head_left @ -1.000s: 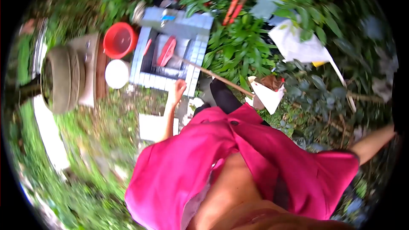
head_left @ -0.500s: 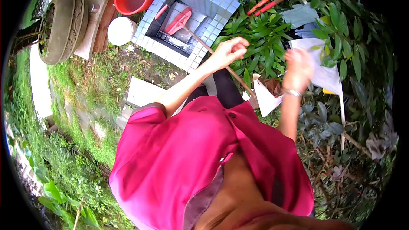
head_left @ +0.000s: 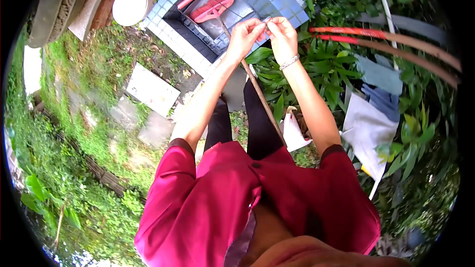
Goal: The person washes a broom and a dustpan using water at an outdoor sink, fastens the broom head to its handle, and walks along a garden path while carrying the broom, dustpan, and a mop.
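Left hand (head_left: 242,39) and right hand (head_left: 283,37) meet high in the frame, just right of centre, fingers bent, fingertips drawn in tight against each other! Is anything pinched between them? Cannot tell; whatever might be there is too small to make out, so count neither as gripping for certain. A bracelet (head_left: 289,62) circles the right wrist.

Nearest thing to them is the broom (head_left: 213,8): red head up in the tiled basin (head_left: 196,63) at upper centre, brown handle (head_left: 265,100) slanting down and right, passing behind the left hand in this view. Touching it or not? Can't call that one.

How would it handle? Light for its length, I judge, with a stiff, slim handle and springier bristles; the head end probably makes it top-heavy. Best hold looks like mid-handle, on that bare stretch below the hands, with the second grip further along to check any swing. Wet tiles could leave the head slippery, so the handle is the safer bet. Nothing fragile about it, by the look!
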A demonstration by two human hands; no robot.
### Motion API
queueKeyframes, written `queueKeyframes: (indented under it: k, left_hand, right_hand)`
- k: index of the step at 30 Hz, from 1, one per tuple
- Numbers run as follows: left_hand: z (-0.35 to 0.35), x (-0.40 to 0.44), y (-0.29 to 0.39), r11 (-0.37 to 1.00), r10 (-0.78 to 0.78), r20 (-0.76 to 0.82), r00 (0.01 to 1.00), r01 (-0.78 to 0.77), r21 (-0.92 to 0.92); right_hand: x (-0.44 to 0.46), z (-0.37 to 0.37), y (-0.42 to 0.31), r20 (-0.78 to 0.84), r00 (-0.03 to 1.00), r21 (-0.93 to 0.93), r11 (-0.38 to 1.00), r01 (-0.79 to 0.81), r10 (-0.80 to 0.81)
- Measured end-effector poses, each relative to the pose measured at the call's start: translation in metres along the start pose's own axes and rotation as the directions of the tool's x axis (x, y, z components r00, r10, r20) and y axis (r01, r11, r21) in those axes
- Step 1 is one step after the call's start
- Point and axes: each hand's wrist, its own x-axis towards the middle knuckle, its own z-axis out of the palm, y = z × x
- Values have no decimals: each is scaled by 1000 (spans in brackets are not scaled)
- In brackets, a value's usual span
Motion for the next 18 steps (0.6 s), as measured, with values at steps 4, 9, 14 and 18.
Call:
queueKeyframes:
  k: [4, 9, 14, 18]
  left_hand:
    - [-28, 41, -39, 971, 43, -1, 999, -42, 235]
    - [-49, 90, -59, 797, 199, 45, 979, -188, 574]
    - [-56, 142, -94, 853, 100, 24, 995, -98, 512]
    - [-36, 186, -111, 988, -22, -415, 909, -45, -150]
  right_hand:
    - [54, -21, 27, 160, 977, -517, 831, 204, -140]
    - [122, -43, 37, 570, 818, -737, 491, 464, 82]
    - [164, -57, 48, 396, 851, -690, 723, 28, 345]
    - [178, -78, 73, 220, 940, -531, 840, -108, 260]
